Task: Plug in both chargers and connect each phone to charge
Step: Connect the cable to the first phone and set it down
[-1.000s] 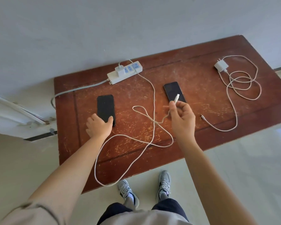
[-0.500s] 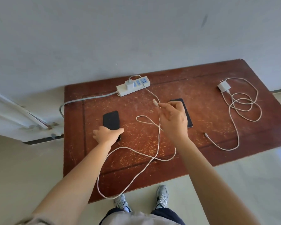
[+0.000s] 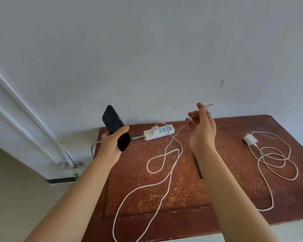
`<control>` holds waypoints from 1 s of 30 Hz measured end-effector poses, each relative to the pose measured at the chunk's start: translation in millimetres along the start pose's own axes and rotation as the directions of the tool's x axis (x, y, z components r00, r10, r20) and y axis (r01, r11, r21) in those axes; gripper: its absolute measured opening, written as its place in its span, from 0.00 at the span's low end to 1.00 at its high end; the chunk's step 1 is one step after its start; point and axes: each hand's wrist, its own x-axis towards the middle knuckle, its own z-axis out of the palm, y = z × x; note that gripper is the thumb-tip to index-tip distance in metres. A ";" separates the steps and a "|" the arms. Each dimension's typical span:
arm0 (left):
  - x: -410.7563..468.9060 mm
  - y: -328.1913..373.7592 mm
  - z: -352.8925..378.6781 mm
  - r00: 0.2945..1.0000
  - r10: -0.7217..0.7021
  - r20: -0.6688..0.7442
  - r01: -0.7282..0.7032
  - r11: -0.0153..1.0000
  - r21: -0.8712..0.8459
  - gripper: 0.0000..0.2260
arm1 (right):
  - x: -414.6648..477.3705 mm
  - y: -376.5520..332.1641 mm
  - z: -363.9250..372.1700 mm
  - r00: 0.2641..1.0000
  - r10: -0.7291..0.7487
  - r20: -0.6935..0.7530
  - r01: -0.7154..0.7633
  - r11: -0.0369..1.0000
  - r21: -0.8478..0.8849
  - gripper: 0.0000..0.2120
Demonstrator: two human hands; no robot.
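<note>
**Currently: phone lifted in left hand, cable tip pinched in right**

Left hand (image 3: pixel 112 144) is wrapped around a black phone (image 3: pixel 116 127), holding it off the table (image 3: pixel 234 189), tilted, top end toward the wall. Right hand (image 3: pixel 202 130) is raised, palm turned inward, fingers (image 3: pixel 200 107) pinching the free end of a white cable (image 3: pixel 164 165); the connector (image 3: pixel 209 105) sticks out past the fingertips. Connector and phone are apart, not joined.

That cable drops from the hand, loops over the table, hangs past the near edge and runs back to a white charger (image 3: pixel 155 128) plugged into the power strip (image 3: pixel 158 132) at the far edge of the table.

Second phone (image 3: pixel 198 167) lies flat on the table, mostly hidden under the right forearm. Second charger (image 3: pixel 250 139) lies unplugged at the right side, its cable (image 3: pixel 276 159) coiled loosely beside it.
</note>
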 end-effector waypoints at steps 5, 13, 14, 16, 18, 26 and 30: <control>-13.2 24.0 14.0 0.991 0.052 0.124 -0.038 0.993 -0.111 0.12 | -26.7 9.9 -6.2 0.956 0.155 0.247 -0.111 0.977 -0.184 0.13; -32.8 13.1 42.3 0.995 0.020 0.095 0.006 0.963 -0.268 0.25 | -88.9 27.3 -19.3 0.908 0.086 0.410 0.096 0.910 -0.404 0.12; -34.8 8.7 44.4 0.992 0.009 0.124 0.028 0.957 -0.290 0.25 | -94.3 28.3 -20.7 0.907 0.048 0.417 0.139 0.903 -0.406 0.11; -38.4 -1.4 46.9 0.983 -0.015 0.181 0.081 0.928 -0.363 0.24 | -103.9 30.8 -24.8 0.912 -0.001 0.409 0.186 0.892 -0.412 0.08; -44.3 -11.2 49.0 0.962 -0.036 0.272 0.162 0.875 -0.456 0.25 | -113.5 34.3 -30.5 0.918 -0.017 0.397 0.206 0.874 -0.440 0.07; -60.9 -29.3 53.8 0.940 -0.103 0.325 0.252 0.852 -0.459 0.26 | -140.1 39.8 -45.5 0.923 0.088 0.375 0.090 0.897 -0.432 0.09; -68.3 -32.8 58.6 0.947 -0.119 0.297 0.261 0.827 -0.499 0.26 | -149.0 41.3 -44.7 0.919 0.138 0.368 0.044 0.895 -0.445 0.11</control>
